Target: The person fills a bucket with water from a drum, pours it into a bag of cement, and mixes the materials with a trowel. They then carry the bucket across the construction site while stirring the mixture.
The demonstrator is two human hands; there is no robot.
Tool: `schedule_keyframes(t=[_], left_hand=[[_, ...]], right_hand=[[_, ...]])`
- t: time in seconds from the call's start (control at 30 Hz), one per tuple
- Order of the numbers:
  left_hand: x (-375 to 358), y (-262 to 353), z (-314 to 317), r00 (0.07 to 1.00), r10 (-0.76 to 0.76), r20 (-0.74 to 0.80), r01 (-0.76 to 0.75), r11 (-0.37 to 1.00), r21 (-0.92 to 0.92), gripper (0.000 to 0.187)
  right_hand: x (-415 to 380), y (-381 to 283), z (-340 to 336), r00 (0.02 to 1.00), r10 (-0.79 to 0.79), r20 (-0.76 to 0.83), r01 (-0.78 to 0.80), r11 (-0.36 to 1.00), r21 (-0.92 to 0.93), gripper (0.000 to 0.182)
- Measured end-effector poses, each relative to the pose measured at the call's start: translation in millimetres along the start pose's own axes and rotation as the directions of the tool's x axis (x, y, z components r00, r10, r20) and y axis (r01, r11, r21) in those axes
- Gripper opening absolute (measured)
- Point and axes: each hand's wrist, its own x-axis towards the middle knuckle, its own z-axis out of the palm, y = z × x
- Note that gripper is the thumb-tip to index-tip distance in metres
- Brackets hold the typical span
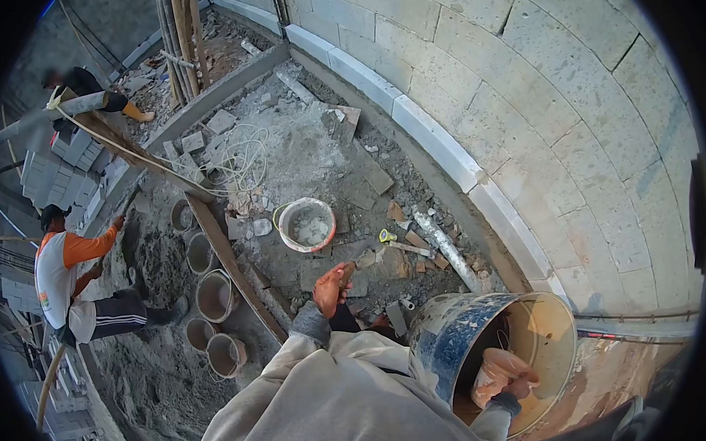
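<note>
Down in the mouth of a big blue barrel (460, 335), my right hand (522, 384) grips the rim of an orange plastic dipper (494, 369). The dipper is tilted and lies partly in the shadow inside the barrel. My left hand (328, 291) is out in front of my body, its fingers closed around a small flat grey-brown piece (347, 273); I cannot tell what that piece is. Beyond this hand stands a round bucket (307, 225) with a pale, wet-looking mix in it and a rim smeared with mortar.
A tape measure (386, 236) and a white pipe (447, 252) lie among rubble before the block wall (512, 98). Several buckets (215, 296) line a wooden plank (236, 267). At left a co-worker (63, 269) in orange sleeves works a grey heap; another person (92, 86) is farther back.
</note>
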Motion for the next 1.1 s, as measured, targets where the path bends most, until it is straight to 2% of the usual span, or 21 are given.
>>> schedule_keyframes(t=[0.1,0.13,0.2,0.23,0.27,0.3,0.33,0.37,0.4,0.43,0.5,0.6,0.7,0.73,0.77,0.8,0.83,0.9,1.0,1.03,1.1], left_hand=[[6,-2,24,0.994,-0.036,0.101,0.035,0.999,0.008,0.055],[6,0,32,0.994,-0.050,0.094,0.046,0.998,0.038,0.060],[7,11,41,0.985,-0.098,0.142,0.093,0.995,0.044,0.067],[7,11,45,0.984,-0.107,0.143,0.101,0.994,0.048,0.063],[8,10,50,0.982,-0.117,0.146,0.110,0.992,0.053,0.060],[12,6,54,0.980,-0.128,0.150,0.120,0.991,0.058,0.057],[15,1,58,0.981,-0.115,0.153,0.110,0.993,0.046,0.053],[17,-4,61,0.977,-0.125,0.171,0.123,0.992,0.022,0.053],[17,-9,63,0.974,-0.133,0.185,0.137,0.991,-0.008,0.053],[19,-13,63,0.972,-0.136,0.192,0.146,0.988,-0.042,0.053],[17,-28,53,0.967,-0.140,0.211,0.160,0.984,-0.078,0.052],[34,-25,16,0.973,-0.120,0.195,0.144,0.983,-0.116,0.052],[92,-58,-68,0.994,-0.106,-0.021,0.102,0.986,-0.128,0.052],[118,-70,-103,0.976,-0.158,-0.149,0.136,0.979,-0.151,0.053],[145,-82,-138,0.939,-0.208,-0.273,0.162,0.970,-0.182,0.054],[177,-96,-173,0.889,-0.252,-0.382,0.181,0.960,-0.213,0.054],[210,-106,-205,0.851,-0.275,-0.447,0.189,0.955,-0.227,0.055],[276,-128,-257,0.804,-0.296,-0.516,0.200,0.951,-0.234,0.056],[366,-159,-307,0.776,-0.297,-0.556,0.195,0.952,-0.236,0.057],[394,-169,-320,0.769,-0.299,-0.565,0.198,0.952,-0.233,0.057],[442,-188,-339,0.767,-0.305,-0.565,0.184,0.948,-0.261,0.058]], right_hand=[[131,99,-19,0.879,0.349,0.325,-0.406,0.905,0.126,0.027],[113,90,-20,0.891,0.246,0.381,-0.228,0.969,-0.091,0.027],[-18,22,22,0.962,-0.171,0.214,0.163,0.985,0.054,0.024],[-102,-25,46,0.923,-0.367,0.114,0.361,0.930,0.070,0.025],[-144,-32,63,0.784,-0.519,0.342,0.501,0.853,0.148,0.025],[-185,-39,79,0.570,-0.622,0.536,0.569,0.770,0.289,0.025],[-234,-42,103,0.449,-0.524,0.724,0.443,0.834,0.329,0.025],[-282,-44,121,0.336,-0.295,0.894,0.436,0.891,0.130,0.026],[-318,-29,146,0.268,-0.059,0.962,0.325,0.945,-0.033,0.030],[-359,-19,169,0.249,0.177,0.952,0.220,0.947,-0.234,0.035],[-407,12,220,0.149,0.539,0.829,0.075,0.830,-0.553,0.033],[-393,110,298,-0.006,0.641,0.767,0.246,0.745,-0.621,0.029],[-451,146,342,0.189,0.480,0.857,0.412,0.753,-0.513,0.028],[-454,161,370,0.075,0.512,0.855,0.596,0.665,-0.451,0.031],[-454,187,403,0.017,0.401,0.916,0.864,0.456,-0.215,0.031],[-453,220,439,-0.095,0.314,0.945,0.987,0.156,0.048,0.032],[-458,254,471,-0.242,0.271,0.932,0.939,-0.178,0.295,0.033],[-525,279,527,-0.367,0.462,0.808,0.794,-0.296,0.530,0.047],[-609,351,607,-0.612,0.515,0.600,0.404,-0.449,0.797,0.039],[-633,379,632,-0.658,0.548,0.517,0.264,-0.475,0.839,0.035],[-686,425,670,-0.632,0.668,0.393,0.002,-0.506,0.863,0.030]])
